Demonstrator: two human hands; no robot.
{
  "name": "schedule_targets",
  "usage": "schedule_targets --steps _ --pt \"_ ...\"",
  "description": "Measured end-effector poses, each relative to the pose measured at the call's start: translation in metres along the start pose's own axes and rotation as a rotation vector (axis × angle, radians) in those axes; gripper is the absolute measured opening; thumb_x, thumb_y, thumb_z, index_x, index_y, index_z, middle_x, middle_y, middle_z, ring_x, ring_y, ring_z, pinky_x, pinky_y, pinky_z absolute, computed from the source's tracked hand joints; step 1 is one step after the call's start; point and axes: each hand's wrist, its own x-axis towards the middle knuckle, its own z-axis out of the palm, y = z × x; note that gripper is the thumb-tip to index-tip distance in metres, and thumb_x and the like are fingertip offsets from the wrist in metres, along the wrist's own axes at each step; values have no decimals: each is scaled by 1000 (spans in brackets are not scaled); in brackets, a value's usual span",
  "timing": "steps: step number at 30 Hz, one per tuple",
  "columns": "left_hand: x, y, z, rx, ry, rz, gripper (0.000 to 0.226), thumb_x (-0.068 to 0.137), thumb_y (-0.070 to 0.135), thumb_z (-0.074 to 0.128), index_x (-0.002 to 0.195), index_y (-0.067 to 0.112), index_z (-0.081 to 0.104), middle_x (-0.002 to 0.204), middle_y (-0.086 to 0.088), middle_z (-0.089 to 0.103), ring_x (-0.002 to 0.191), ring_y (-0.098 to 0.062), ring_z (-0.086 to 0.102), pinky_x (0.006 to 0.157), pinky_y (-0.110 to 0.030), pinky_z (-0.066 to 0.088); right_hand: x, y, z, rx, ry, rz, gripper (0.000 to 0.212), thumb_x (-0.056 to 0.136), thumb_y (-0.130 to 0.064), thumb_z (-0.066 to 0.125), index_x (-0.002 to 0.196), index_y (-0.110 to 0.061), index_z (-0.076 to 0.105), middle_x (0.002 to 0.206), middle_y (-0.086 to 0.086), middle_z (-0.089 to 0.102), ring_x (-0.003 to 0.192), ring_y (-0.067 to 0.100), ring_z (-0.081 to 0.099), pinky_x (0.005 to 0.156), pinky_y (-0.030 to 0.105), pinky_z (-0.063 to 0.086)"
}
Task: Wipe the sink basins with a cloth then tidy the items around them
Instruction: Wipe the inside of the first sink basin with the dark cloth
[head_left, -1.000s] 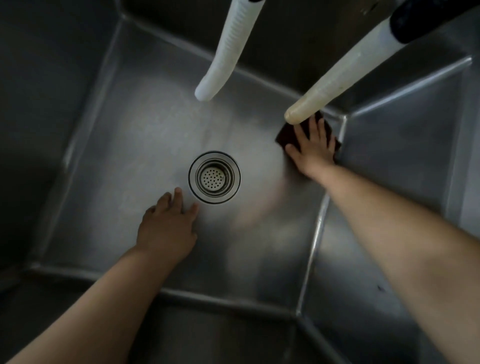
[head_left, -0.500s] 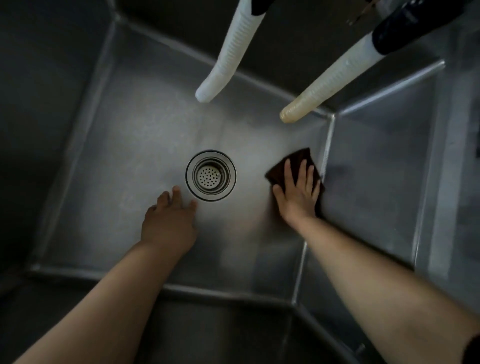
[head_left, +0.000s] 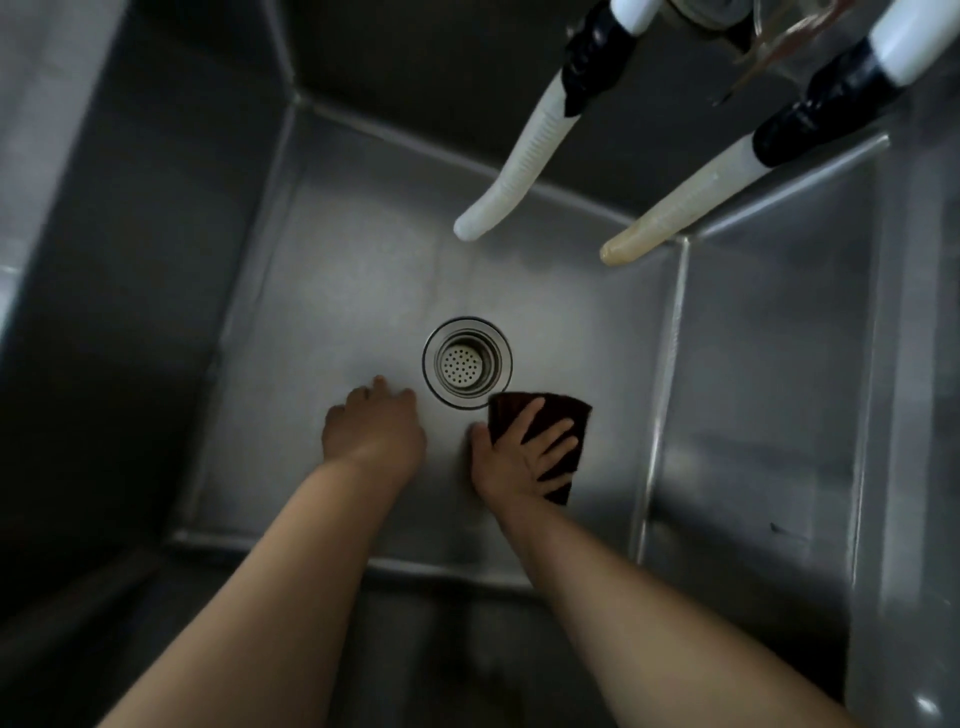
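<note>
A deep stainless-steel sink basin (head_left: 332, 291) fills the view, its floor dull grey and its walls dark toward 9 o'clock and 12 o'clock. A round perforated drain strainer (head_left: 466, 362) sits at the centre of the basin floor. From about 1 o'clock two pale ribbed hoses hang over the basin: a white hose (head_left: 514, 171) ending above the floor at 12 o'clock of the drain, and a yellowed hose (head_left: 680, 202) ending toward 2 o'clock, near the right wall seam. Each has a black collar higher up.

The dark brown cloth (head_left: 563, 415) lies flat on the basin floor at roughly 4 o'clock of the drain, its top corner just beside the strainer rim. The right hand (head_left: 522, 457) presses down on it with fingers spread and straight, thumb off the cloth's left edge. The left hand (head_left: 374, 431) rests on the bare floor at about 7 o'clock of the drain, fingers loosely bent, holding nothing, fingertips close to the strainer rim. Both forearms reach in from 6 o'clock.
</note>
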Motion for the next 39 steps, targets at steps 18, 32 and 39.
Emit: schedule_targets --steps 18,32,39 --pt "33 0 3 446 87 383 61 98 18 31 151 7 1 159 -11 -6 145 -26 6 115 -44 17 74 -13 -44 -760 169 -1242 51 87 -36 35 123 -10 60 125 8 62 121 24 54 112 45 16" --pt "49 8 3 473 124 379 58 99 19 27 151 7 5 159 -4 -4 137 -25 20 102 -37 28 61 -36 -36 -743 164 -1086 51 88 -38 31 112 -7 65 97 4 70 100 22 60 111 35 7" --pt "49 10 8 477 150 364 59 98 18 29 151 7 5 159 -6 -2 136 -28 20 103 -39 27 70 -41 -40 -544 116 -1051 35 91 -20 46 126 -16 53 110 7 61 118 18 46 109 23 -8"
